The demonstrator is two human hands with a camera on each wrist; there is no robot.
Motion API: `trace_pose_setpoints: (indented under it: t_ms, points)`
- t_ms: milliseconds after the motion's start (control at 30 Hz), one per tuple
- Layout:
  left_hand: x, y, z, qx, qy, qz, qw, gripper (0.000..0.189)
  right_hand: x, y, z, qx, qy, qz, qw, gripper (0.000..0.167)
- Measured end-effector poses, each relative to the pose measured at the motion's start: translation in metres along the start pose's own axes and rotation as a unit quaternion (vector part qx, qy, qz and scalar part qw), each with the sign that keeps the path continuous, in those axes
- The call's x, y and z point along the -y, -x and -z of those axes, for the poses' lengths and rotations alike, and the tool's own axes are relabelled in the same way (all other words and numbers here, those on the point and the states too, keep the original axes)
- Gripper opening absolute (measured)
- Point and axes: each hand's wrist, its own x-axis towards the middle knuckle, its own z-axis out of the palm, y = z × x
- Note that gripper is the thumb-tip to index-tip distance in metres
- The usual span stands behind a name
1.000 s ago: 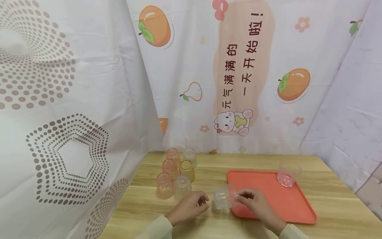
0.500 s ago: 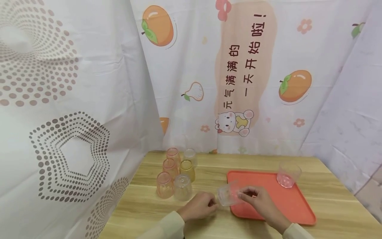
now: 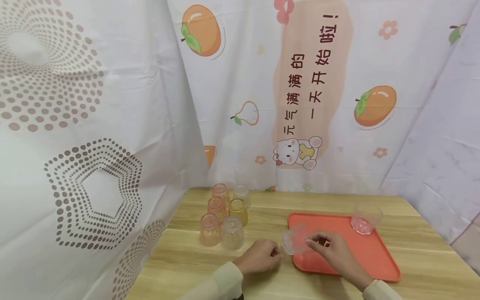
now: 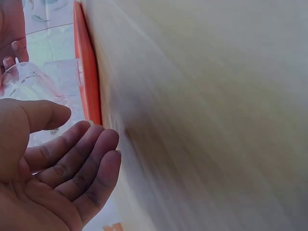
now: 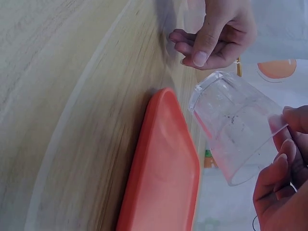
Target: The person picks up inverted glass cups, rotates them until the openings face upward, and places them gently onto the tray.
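R hand pinching clear tumbler by its rim, L hand just beside

Clear tumbler is up off the surface, tipped nearly on its side over the near-left part of the red tray. Its base points toward the L hand, its mouth toward the R hand. R fingers grasp the rim w/ thumb on one side, fingertips on the other. L hand is released: fingers loosely bent, palm side showing in the L wrist view. It sits near the tumbler's base, w/ a small gap btwn them per the R wrist view. See-through walls blend into the tray in the head view, so hard to be sure how much of the tumbler is over it.

Tray lies flat on the wood-grain surface, R of centre. Second clear tumbler stands upright at its far-right corner.

L of tray, well apart from it: six tumblers upside down in two columns. Outer column, front to back: front pink tumbler, middle pink tumbler, back pink tumbler. Inner column: front clear tumbler, amber tumbler, back clear tumbler.

Behind: white sheet w/ orange fruit prints, Chinese characters + a cartoon animal. Dotted sheet hangs at L. Both sleeves are pale, e.g. L sleeve.
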Motion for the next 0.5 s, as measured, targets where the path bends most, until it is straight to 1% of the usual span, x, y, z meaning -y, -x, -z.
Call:
trace_pose_setpoints:
  t_ms: [100, 200, 267, 433, 500]
  points:
    - [-0.003, -0.004, -0.003, 0.001, 0.001, -0.003, 1.0, 0.021, -0.001, 0.0, 0.002, -0.009, 0.008, 0.028, 0.9995, 0.013]
    - [-0.006, -0.007, -0.007, 0.011, 0.003, -0.004, 0.9999, 0.019, -0.002, 0.0, 0.004, -0.018, 0.015, 0.043, 0.9988, 0.01]
    - [-0.007, -0.009, -0.011, 0.016, 0.005, -0.004, 0.9998, 0.022, -0.003, 0.001, 0.006, -0.025, 0.022, 0.051, 0.9981, 0.009]
    - [-0.008, -0.013, -0.02, 0.018, -0.001, -0.006, 0.9998, 0.039, -0.009, 0.001, 0.011, -0.037, 0.04, 0.048, 0.9974, 0.006]
    - [-0.008, -0.015, -0.023, 0.016, -0.003, -0.006, 0.9998, 0.041, -0.011, 0.001, 0.013, -0.037, 0.046, 0.045, 0.9972, 0.007]
